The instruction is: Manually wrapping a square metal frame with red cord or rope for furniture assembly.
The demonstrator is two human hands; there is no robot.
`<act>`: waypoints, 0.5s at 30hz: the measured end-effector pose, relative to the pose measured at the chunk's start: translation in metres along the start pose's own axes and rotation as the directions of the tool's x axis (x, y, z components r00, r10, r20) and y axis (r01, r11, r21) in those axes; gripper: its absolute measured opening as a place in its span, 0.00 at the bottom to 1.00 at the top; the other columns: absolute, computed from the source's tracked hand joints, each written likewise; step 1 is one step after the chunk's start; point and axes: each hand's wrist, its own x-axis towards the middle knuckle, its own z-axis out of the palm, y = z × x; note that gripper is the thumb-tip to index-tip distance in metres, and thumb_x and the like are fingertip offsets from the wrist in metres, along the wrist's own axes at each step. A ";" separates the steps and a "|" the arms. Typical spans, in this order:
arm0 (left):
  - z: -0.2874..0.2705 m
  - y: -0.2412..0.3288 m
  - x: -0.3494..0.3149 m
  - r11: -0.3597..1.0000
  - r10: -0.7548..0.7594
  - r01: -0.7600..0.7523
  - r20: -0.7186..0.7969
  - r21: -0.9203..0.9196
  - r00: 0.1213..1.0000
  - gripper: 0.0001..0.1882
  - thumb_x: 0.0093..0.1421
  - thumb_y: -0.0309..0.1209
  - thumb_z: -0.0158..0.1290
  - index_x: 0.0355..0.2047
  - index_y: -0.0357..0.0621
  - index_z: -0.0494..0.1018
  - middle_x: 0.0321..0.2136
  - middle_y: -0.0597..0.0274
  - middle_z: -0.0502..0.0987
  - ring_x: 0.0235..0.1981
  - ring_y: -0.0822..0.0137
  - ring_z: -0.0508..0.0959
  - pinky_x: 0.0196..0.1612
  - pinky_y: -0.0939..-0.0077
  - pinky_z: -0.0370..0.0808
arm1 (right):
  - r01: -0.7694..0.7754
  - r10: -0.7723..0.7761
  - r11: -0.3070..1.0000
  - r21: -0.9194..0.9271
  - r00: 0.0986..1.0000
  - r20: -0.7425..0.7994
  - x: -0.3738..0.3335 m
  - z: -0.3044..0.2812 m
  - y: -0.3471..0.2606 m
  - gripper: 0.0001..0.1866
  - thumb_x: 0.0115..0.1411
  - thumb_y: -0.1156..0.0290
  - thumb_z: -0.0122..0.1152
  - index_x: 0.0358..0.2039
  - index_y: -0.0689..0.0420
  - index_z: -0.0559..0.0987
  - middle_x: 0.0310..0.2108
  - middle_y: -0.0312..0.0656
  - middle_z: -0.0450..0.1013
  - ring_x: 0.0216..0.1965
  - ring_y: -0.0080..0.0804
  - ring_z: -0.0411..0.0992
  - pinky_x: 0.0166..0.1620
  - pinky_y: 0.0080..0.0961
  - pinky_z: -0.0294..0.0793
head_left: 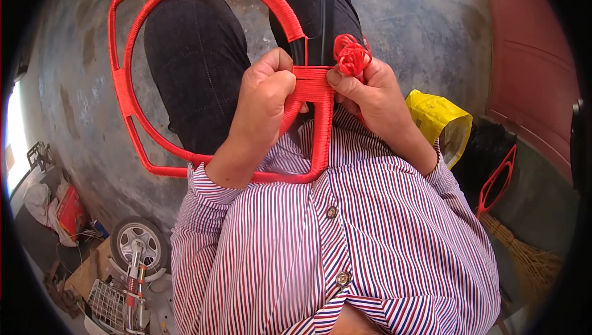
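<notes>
A frame (126, 98) wound with red cord lies across my lap: a round ring inside a squarish outer frame, joined by wrapped bridges. One stretch of the outer frame is a bare black bar (327, 14), and a short part of the ring is black too. My left hand (262, 91) is closed around the ring beside a wrapped bridge (312, 85). My right hand (376, 91) grips a looped bundle of red cord (353, 57), its thumb against the bridge's right edge. The fingers behind the frame are partly hidden.
Beside my right forearm stands a yellow bag (435, 119), with a black bag (484, 150), another red frame (498, 181) and a straw broom (524, 252) past it. A wheel (139, 245) and a wire basket (110, 304) are at lower left. A dark red panel (524, 51) rises at right.
</notes>
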 end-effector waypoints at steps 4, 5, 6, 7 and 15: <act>-0.001 -0.001 0.002 0.997 -0.029 0.029 -0.009 -0.068 1.000 0.05 0.52 0.21 0.39 0.29 0.39 0.65 0.27 0.56 0.75 0.23 0.70 0.75 0.27 0.76 0.76 | -0.007 0.007 0.999 -0.037 1.000 0.004 -0.002 0.000 0.000 0.09 0.60 0.66 0.65 0.33 0.58 0.76 0.20 0.28 0.69 0.18 0.10 0.63 0.20 0.12 0.60; -0.001 0.000 0.002 0.996 -0.044 0.043 -0.012 -0.080 0.999 0.05 0.53 0.21 0.39 0.29 0.38 0.66 0.28 0.56 0.75 0.23 0.70 0.75 0.27 0.76 0.77 | 0.000 0.000 0.999 -0.038 1.000 0.007 -0.002 0.001 0.002 0.09 0.60 0.67 0.65 0.33 0.58 0.76 0.20 0.28 0.69 0.18 0.10 0.63 0.20 0.12 0.60; -0.002 -0.001 0.002 0.997 -0.037 0.037 -0.010 -0.061 0.999 0.06 0.53 0.21 0.39 0.29 0.39 0.66 0.28 0.56 0.75 0.23 0.70 0.75 0.26 0.76 0.77 | 0.008 -0.008 0.999 -0.038 1.000 0.010 -0.003 0.001 0.003 0.09 0.60 0.67 0.65 0.33 0.58 0.76 0.20 0.28 0.69 0.18 0.10 0.63 0.20 0.12 0.60; -0.003 -0.003 0.002 0.998 -0.031 0.030 -0.006 -0.046 1.000 0.06 0.53 0.21 0.39 0.29 0.39 0.66 0.28 0.56 0.75 0.23 0.70 0.75 0.26 0.76 0.77 | 0.007 -0.006 0.999 -0.046 1.000 0.015 -0.003 0.001 0.003 0.09 0.60 0.67 0.65 0.33 0.58 0.76 0.20 0.28 0.68 0.18 0.10 0.63 0.20 0.12 0.60; -0.005 -0.005 0.003 0.999 -0.010 0.011 0.027 -0.037 1.000 0.06 0.54 0.21 0.39 0.30 0.39 0.66 0.29 0.56 0.75 0.24 0.71 0.75 0.26 0.76 0.77 | 0.021 -0.005 0.977 0.211 0.997 -0.076 0.006 -0.002 0.004 0.07 0.61 0.70 0.63 0.34 0.57 0.75 0.20 0.28 0.68 0.17 0.10 0.61 0.19 0.12 0.58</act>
